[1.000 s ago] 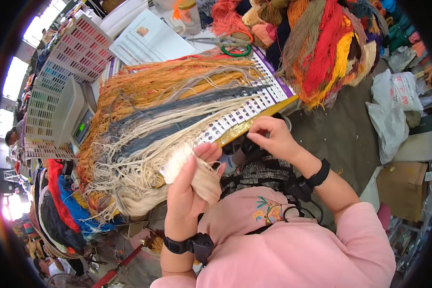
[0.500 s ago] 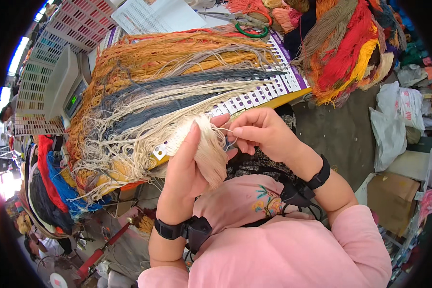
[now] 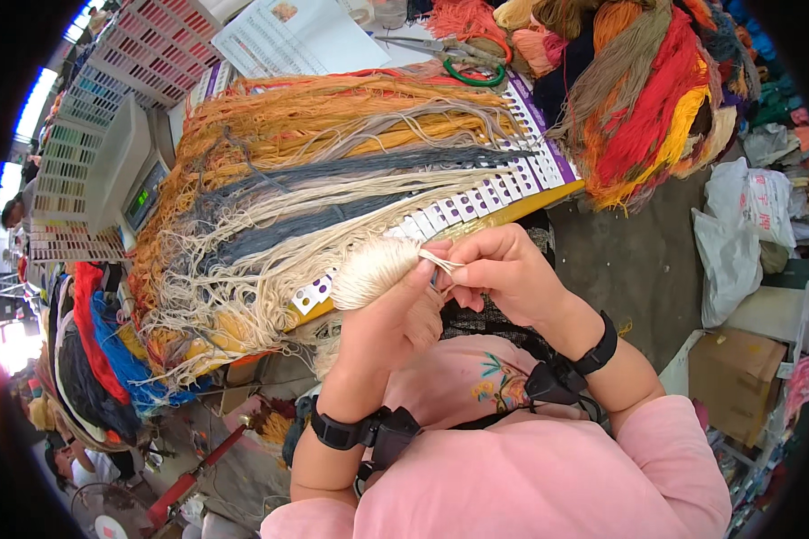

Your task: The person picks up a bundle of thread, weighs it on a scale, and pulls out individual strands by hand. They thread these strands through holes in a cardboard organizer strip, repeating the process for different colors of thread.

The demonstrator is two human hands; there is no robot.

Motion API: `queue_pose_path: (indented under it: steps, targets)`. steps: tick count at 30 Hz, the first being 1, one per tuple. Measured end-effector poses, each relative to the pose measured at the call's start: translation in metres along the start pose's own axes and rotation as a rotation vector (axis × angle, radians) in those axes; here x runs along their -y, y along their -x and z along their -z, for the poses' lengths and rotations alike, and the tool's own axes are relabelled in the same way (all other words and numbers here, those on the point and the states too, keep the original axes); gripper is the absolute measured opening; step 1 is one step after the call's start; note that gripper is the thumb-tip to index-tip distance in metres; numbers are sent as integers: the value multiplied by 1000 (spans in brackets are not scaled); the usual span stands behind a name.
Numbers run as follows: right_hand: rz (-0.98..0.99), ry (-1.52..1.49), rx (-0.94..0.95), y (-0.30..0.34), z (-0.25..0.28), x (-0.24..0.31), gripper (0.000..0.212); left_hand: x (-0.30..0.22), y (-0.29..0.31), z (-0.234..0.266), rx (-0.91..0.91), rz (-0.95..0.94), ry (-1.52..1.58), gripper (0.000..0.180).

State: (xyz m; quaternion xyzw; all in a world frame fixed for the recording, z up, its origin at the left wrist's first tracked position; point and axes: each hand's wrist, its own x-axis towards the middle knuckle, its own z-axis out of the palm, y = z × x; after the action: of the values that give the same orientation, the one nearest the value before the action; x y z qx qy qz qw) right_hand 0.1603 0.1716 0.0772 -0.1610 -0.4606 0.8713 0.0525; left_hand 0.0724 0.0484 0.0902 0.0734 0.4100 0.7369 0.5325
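A cream skein of thread [image 3: 368, 274] is bunched in my left hand [image 3: 382, 319], with the thumb and fingers closed round it. Its loose lower part hangs below that hand. At the skein's right end, my right hand [image 3: 508, 269] pinches a few cream strands between thumb and fingertips. Both hands meet just in front of the table's yellow front edge [image 3: 517, 207]. Behind them lies a row of white cards with punched holes [image 3: 458, 208], threaded with orange, grey-blue and cream strands [image 3: 333, 216].
Scissors [image 3: 472, 72] with green and red handles lie behind the threads, near papers [image 3: 301, 40]. Back left stands a scale [image 3: 139, 193]. Coloured skeins [image 3: 647, 99] are heaped at the right; others [image 3: 108, 350] hang at the left. White bags [image 3: 733, 234] and a cardboard box [image 3: 733, 382] sit right.
My left hand has shifted right and down, turning the skein so its rounded end faces up. The right hand has moved slightly to the right, still pinching strands.
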Motion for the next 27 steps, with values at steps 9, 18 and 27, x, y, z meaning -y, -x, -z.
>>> queue_pose_path:
  steps: [9,18,27]
  targets:
    - [-130,-177,88,12,1,4,11,8,6,6,51,128,253,27]
    - [-102,-82,103,21,-8,4,14,9,17,-6,64,-12,145,23]
    - [-96,53,68,28,-17,5,13,15,24,-7,-104,-12,168,19]
